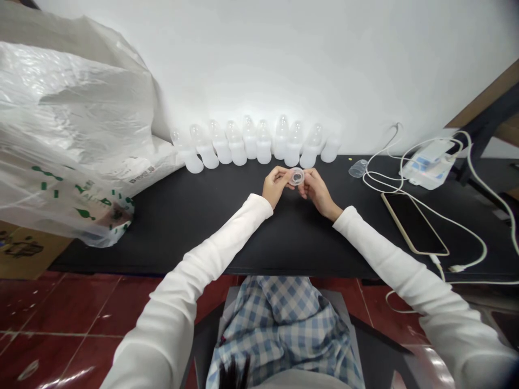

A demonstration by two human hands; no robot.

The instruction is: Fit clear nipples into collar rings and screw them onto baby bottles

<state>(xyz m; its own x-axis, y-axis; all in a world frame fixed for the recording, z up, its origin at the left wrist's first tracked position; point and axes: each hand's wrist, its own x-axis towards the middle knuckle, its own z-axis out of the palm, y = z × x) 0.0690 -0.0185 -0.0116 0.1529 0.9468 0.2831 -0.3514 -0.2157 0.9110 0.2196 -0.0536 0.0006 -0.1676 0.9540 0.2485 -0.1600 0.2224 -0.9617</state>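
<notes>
My left hand (pixel 278 185) and my right hand (pixel 317 192) meet above the black table, fingers closed on opposite sides of a clear round ring-shaped piece (pixel 297 176). It looks like a bottle collar, but its exact kind is too small to tell. Just behind the hands, a row of small frosted white bottles (pixel 263 148) stands along the wall, most with clear domed tops. At the row's right end, one bottle (pixel 330 150) shows no clear dome. A loose clear domed cap (pixel 358 168) lies on the table to the right of my right hand.
Large white plastic bags (pixel 77 102) fill the left side, one with green print. On the right are a white power strip (pixel 432 163), looping white cables (pixel 466 227) and a phone (pixel 414 223) plugged into one. The black table's (pixel 182 227) front edge runs above my lap.
</notes>
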